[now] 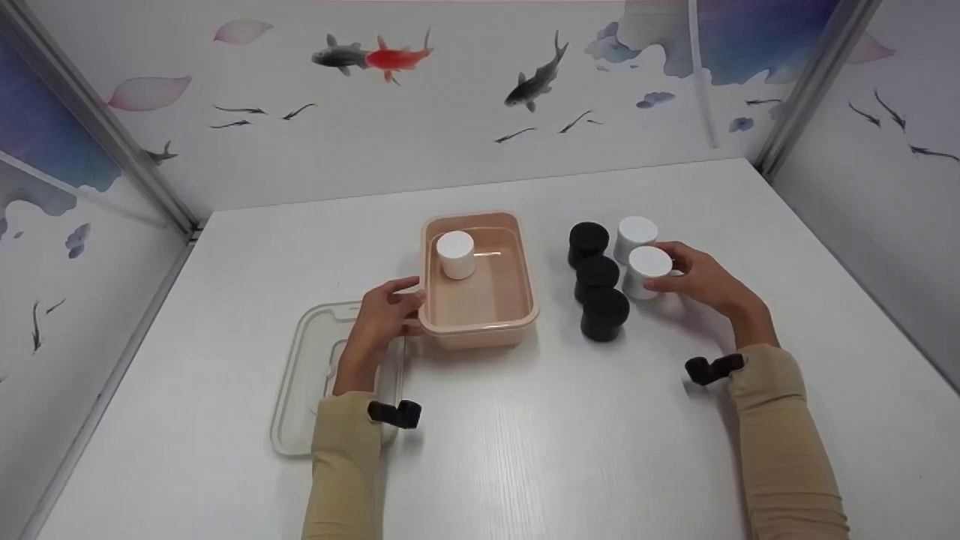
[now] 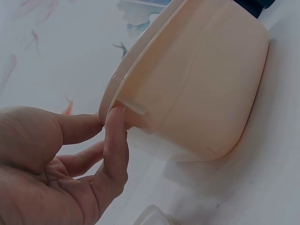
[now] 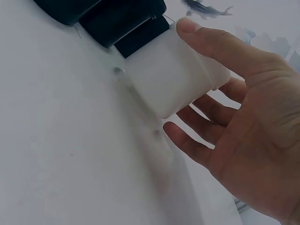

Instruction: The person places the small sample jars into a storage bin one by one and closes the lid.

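Note:
My left hand (image 1: 382,319) pinches the left rim of a peach-pink plastic box (image 1: 499,289), thumb above and fingers beneath the edge in the left wrist view. One white round jar (image 1: 456,251) stands upright inside the box, near its back left. To the right, my right hand (image 1: 709,281) holds a second white jar (image 1: 646,270) from its right side, with the thumb at the near side and the fingers around the back. In the right wrist view this jar (image 3: 164,70) is close beside the black jars.
A third white jar (image 1: 637,234) stands just behind the held one. Three black jars (image 1: 604,311) form a row between the box and the white jars. A pale translucent lid (image 1: 300,390) lies flat under my left forearm. Printed panels (image 1: 450,142) wall the table's back and sides.

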The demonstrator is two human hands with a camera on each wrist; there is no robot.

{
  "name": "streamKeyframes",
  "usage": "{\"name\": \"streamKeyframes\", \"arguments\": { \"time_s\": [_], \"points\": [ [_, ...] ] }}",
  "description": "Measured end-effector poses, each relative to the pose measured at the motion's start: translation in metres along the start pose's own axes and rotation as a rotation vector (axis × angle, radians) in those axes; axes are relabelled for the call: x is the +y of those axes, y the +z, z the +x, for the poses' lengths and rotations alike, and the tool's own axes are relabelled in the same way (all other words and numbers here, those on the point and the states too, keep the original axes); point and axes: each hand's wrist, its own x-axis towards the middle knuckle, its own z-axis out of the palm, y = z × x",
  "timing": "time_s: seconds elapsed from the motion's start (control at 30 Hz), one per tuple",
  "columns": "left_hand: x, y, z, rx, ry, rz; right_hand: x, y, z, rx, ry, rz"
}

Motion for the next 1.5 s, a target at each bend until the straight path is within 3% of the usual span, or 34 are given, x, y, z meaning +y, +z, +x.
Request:
{"name": "streamKeyframes", "arguments": {
  "time_s": [0.2,0.57,0.87,1.07,1.5],
  "points": [
    [0.0,0.0,-0.001,0.002,0.0,0.007,-0.023,-0.003,-0.001,0.048,-0.025,-0.038],
    [0.0,-0.002,0.0,-0.027,0.018,-0.019,-0.072,0.005,-0.008,0.169,-0.124,0.043],
    [0.0,-0.002,-0.002,-0.037,0.028,-0.001,-0.112,0.034,-0.011,0.177,-0.136,0.013],
    [0.001,-0.004,-0.003,-0.037,0.023,0.012,-0.125,0.055,-0.001,0.134,-0.156,0.001],
    [0.001,0.0,-0.002,-0.011,0.031,0.014,-0.15,0.097,0.011,0.136,-0.194,0.032]
  ]
}}
